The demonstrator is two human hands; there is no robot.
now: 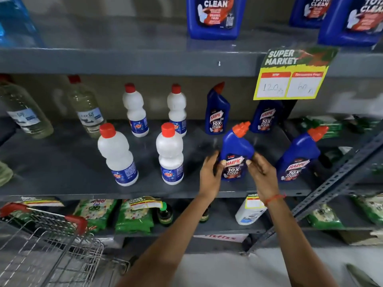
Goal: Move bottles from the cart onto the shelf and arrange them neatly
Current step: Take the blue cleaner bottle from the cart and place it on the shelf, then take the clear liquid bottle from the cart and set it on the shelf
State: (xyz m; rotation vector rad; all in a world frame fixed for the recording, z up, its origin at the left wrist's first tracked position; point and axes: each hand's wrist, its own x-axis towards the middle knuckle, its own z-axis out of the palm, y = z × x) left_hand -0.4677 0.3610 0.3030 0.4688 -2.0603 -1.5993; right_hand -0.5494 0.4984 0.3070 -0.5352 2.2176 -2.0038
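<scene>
A blue Harpic bottle point(236, 150) with an orange cap stands near the front of the grey middle shelf point(62, 162). My left hand point(210, 172) and my right hand point(260, 168) clasp its lower body from both sides, thumbs on the label. Another blue Harpic bottle point(298, 156) stands to its right, and two more point(216, 110) point(266, 116) stand behind. Several white bottles with red caps point(117, 156) point(170, 156) point(135, 111) point(177, 110) stand to the left in two rows. The wire cart point(45, 245) with red corners is at the lower left.
Two clear bottles point(27, 112) point(87, 108) stand at the shelf's left end. A yellow price sign point(290, 75) hangs from the upper shelf, which carries large blue jugs point(215, 17). Green packets point(134, 216) fill the lower shelf. A slanted metal brace point(331, 183) crosses at the right.
</scene>
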